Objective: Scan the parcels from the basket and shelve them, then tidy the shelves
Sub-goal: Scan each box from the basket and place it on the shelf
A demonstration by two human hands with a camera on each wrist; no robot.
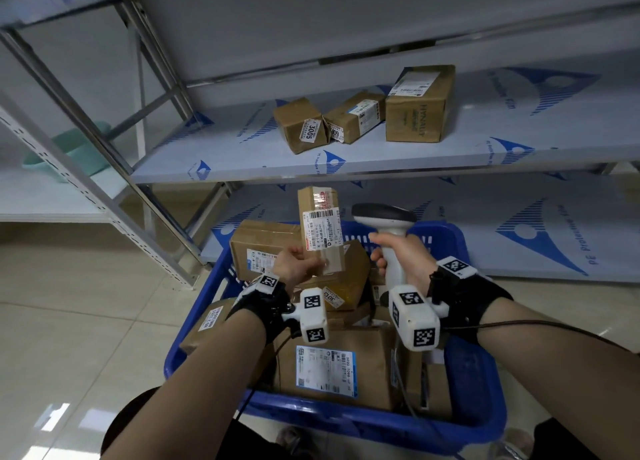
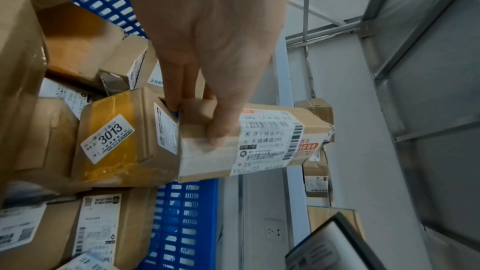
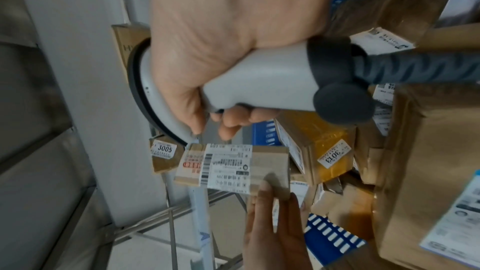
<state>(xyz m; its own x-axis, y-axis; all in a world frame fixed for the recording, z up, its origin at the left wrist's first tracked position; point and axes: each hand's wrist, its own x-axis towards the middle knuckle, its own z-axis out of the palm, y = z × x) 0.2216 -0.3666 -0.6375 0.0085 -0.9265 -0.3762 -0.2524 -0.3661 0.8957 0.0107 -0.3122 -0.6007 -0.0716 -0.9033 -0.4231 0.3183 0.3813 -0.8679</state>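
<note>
- Left hand: grip clamped on the lower end of a slim oblong brown cardboard parcel with a white shipping label; thumb on the labelled face, fingers behind; the parcel is held upright above the basket with the label turned to the person, apparently so the barcode can be read
- Right hand: grip wrapped round the handle of a white handheld barcode scanner with a dark grey head; the head sits just beside the parcel's upper right edge, not touching; in the head view it does not look squarely aimed at the label, so the scan is judged not yet made
- Slim parcel, position: above the far part of the blue slotted plastic basket, between the two hands, projecting up and away from the left grip
- Basket contents: several brown cardboard parcels with white labels, among them a box wrapped in yellow tape with a sticker marked 3013 directly under the held parcel, and a large flat box with a blue-edged label nearest the person
- White metal shelf with blue-printed protective film: carries three brown boxes, one stickered 3005, a second touching it, and a taller one to the right; judged already shelved
- Task standing: early, since most parcels lie in the basket
</note>
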